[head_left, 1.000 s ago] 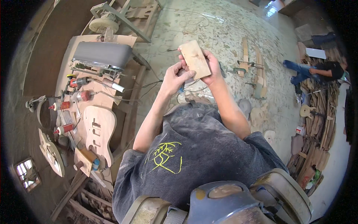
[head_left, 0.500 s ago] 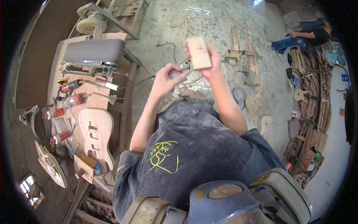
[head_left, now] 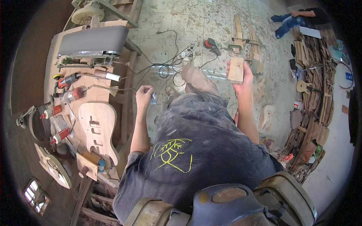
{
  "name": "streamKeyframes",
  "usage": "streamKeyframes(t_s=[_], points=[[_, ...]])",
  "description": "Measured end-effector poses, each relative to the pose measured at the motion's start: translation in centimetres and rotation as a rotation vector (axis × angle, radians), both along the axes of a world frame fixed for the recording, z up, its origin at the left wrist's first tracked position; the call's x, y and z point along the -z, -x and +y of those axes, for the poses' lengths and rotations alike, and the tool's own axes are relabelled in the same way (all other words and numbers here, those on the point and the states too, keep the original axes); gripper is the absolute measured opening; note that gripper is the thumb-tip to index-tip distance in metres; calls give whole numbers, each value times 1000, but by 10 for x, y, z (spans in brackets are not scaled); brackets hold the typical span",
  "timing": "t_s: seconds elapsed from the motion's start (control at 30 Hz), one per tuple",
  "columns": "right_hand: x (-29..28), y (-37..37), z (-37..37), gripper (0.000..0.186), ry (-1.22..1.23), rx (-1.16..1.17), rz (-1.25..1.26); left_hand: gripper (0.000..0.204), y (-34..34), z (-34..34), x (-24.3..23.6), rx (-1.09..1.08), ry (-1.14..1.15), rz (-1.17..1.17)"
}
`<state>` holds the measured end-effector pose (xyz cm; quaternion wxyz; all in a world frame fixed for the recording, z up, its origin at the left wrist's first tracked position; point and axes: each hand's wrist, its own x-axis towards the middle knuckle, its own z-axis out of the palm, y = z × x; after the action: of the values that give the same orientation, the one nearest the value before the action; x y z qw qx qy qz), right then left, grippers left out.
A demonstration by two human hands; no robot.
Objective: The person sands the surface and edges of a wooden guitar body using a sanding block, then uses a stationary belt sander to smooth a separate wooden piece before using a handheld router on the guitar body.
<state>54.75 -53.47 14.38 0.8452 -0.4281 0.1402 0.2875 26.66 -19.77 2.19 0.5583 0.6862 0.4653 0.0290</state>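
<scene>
Pale tiled floor [head_left: 211,22] across the middle and far side of the workshop, scuffed and flecked with brown. Dark cables [head_left: 162,71] over it in loops, close to a white power strip [head_left: 185,52]; to the right of that, a red-and-black hand tool [head_left: 212,45]. Farther right, long wooden strips [head_left: 238,28] with clamps across them.

Along the left, a tan counter [head_left: 101,95], crowded from far end to near: a grey belt sander [head_left: 92,40], red power tools [head_left: 72,95], red bottles [head_left: 61,135] toward the outer left edge, and a pale guitar body [head_left: 98,130] with cut-out slots, lying flat. At the near end, a squarish wooden piece [head_left: 89,165] with a round knob. Nearest on the left, a bright paned window [head_left: 36,196].

At far right, a seated person [head_left: 315,16] in blue jeans; nearer along that side, a long stack of rough timber [head_left: 324,79].

In the middle, above the floor and well apart from the counter, a wooden block [head_left: 236,71] in the right hand [head_left: 245,82], fingers clamped on its sides. To the left, nearer the counter, the left hand [head_left: 143,98] in mid-air, fingers curled in; just beside them a small bluish thing [head_left: 154,99], impossible to tell whether gripped or merely behind.
</scene>
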Motion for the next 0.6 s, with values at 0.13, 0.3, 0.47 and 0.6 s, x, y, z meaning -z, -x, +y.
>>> streamKeyframes(t_s=[0.13, 0.3, 0.47, 0.6], points=[[-13, -8, 12, 53, 48, 11, -13, 22, -14, 5, 5, 26, 1, -44], [-15, -25, 23, 54, 25, -64, -73, 22, -14, 5, 5, -13, 110, -167], [-11, -41, 46, 55, 8, -152, -85, 23, -9, 5, -4, -49, -43, -61], [5, -51, 56, 54, -36, -201, -56, 22, -2, 4, -11, -22, -62, -77]])
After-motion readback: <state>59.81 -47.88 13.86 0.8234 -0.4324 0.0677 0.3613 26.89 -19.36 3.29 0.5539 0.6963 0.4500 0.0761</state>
